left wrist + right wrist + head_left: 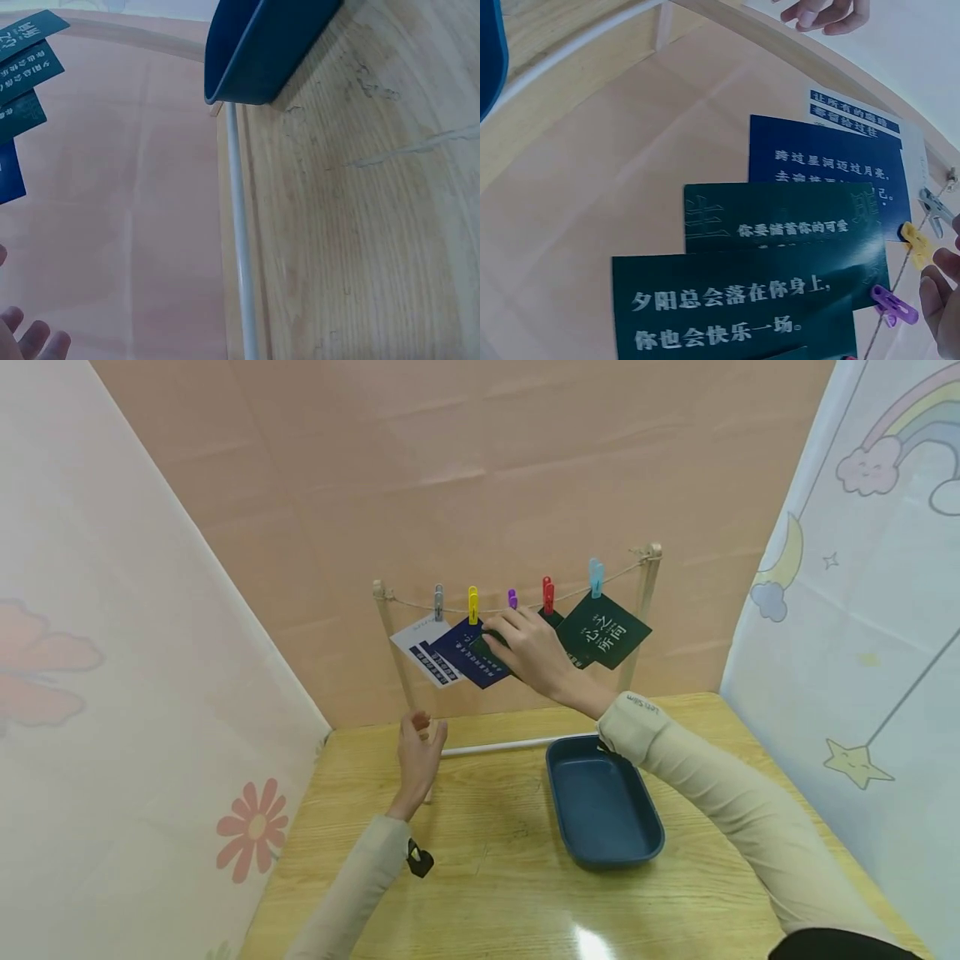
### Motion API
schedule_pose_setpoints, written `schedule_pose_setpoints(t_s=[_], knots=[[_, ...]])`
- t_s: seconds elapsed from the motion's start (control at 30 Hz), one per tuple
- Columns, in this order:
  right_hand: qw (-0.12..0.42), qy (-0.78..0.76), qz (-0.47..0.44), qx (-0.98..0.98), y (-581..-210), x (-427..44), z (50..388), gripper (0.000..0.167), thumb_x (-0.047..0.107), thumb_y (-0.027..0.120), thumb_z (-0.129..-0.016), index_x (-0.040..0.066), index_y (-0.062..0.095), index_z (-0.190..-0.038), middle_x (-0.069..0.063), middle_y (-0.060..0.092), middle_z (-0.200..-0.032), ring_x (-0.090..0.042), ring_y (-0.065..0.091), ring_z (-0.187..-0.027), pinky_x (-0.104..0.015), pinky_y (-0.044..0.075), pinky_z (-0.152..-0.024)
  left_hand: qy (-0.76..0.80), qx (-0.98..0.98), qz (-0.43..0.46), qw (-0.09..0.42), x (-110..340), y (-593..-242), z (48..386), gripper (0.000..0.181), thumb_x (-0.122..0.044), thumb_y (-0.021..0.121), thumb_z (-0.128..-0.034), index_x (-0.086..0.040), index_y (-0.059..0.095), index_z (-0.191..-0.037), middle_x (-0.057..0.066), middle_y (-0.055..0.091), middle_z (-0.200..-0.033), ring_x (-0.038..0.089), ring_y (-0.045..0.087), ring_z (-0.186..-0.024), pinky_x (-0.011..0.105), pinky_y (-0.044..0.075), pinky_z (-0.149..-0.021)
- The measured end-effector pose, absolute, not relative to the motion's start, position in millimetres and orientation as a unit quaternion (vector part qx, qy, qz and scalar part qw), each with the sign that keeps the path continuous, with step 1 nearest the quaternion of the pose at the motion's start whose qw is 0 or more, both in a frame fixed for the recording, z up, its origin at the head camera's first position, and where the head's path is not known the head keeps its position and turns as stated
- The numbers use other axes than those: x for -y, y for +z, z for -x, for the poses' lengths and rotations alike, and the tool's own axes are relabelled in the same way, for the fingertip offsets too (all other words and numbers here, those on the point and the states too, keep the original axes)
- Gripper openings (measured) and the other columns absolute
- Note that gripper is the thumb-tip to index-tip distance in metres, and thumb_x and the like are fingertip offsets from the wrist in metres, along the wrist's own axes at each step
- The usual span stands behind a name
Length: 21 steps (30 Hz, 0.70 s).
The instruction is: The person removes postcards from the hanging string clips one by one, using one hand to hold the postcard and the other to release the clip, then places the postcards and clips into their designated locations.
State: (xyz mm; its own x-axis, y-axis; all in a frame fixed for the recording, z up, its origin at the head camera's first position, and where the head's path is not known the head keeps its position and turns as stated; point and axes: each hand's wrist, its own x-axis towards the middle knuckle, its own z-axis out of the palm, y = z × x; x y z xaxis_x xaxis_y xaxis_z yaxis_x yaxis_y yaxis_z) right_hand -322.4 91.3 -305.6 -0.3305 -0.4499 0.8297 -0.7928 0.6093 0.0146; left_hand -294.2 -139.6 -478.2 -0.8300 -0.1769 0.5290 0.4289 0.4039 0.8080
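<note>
My right hand (528, 647) is raised in front of the middle cards, its fingertips near the purple clothespin (894, 304) and the yellow clothespin (916, 244). In the right wrist view, nothing shows between those fingers. Overlapping cards hang from a string: a white card (420, 639), a navy card (825, 161), two green cards, one of them a green card (727, 307) with white writing, and a dark green card (603, 631) at the right end. Beside the rack's left post, my left hand (420, 756) is held with loosely bent fingers and no object.
Grey (438, 602), red (548, 596) and light blue clothespins (596, 578) also grip the string. The wooden rack (648, 581) has a white rod (498, 747) low down. A dark blue tray (603, 810) stands on the wooden table (480, 893), partly under my right sleeve.
</note>
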Motion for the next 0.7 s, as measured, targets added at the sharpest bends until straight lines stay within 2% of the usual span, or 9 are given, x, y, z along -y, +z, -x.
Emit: schedule_pose_setpoints(t_s=[0.1,0.37,0.53,0.7], knots=[[0.428,0.193,-0.395,0.790,-298.6,-86.9,324.8,0.020,0.008,0.073,-0.091,-0.002,0.070,-0.107,-0.014,0.068,-0.103,-0.029,0.057,-0.087,-0.038,0.051,-0.077,-0.545,0.784,0.083,0.287,137.5,-475.1,296.0,0.039,-0.010,0.069,-0.0938,0.003,0.046,-0.123,0.023,0.054,-0.117,0.036,0.054,-0.109,0.053,0.050,-0.090],[0.442,0.168,-0.392,0.789,-279.5,-75.8,328.3,0.020,0.012,0.074,-0.090,0.001,0.071,-0.106,-0.014,0.068,-0.104,-0.030,0.055,-0.092,-0.039,0.049,-0.079,-0.573,0.767,0.082,0.278,132.0,-469.9,300.8,0.042,-0.017,0.069,-0.0956,0.007,0.047,-0.123,0.025,0.053,-0.117,0.045,0.053,-0.111,0.060,0.048,-0.093],[0.428,0.150,-0.394,0.800,-267.0,-66.4,331.5,0.021,0.015,0.067,-0.096,0.001,0.071,-0.111,-0.014,0.067,-0.107,-0.030,0.056,-0.099,-0.040,0.047,-0.089,-0.580,0.764,0.068,0.274,132.0,-467.0,306.9,0.041,-0.015,0.067,-0.0966,0.005,0.046,-0.125,0.025,0.053,-0.120,0.045,0.054,-0.112,0.059,0.048,-0.094],[0.395,0.157,-0.385,0.819,-258.4,-58.2,335.5,0.024,0.017,0.066,-0.098,0.001,0.068,-0.116,-0.014,0.065,-0.115,-0.030,0.056,-0.109,-0.040,0.044,-0.100,-0.586,0.761,0.064,0.273,134.5,-465.3,312.5,0.042,-0.012,0.065,-0.0972,0.007,0.045,-0.129,0.028,0.051,-0.124,0.048,0.052,-0.115,0.058,0.048,-0.096]])
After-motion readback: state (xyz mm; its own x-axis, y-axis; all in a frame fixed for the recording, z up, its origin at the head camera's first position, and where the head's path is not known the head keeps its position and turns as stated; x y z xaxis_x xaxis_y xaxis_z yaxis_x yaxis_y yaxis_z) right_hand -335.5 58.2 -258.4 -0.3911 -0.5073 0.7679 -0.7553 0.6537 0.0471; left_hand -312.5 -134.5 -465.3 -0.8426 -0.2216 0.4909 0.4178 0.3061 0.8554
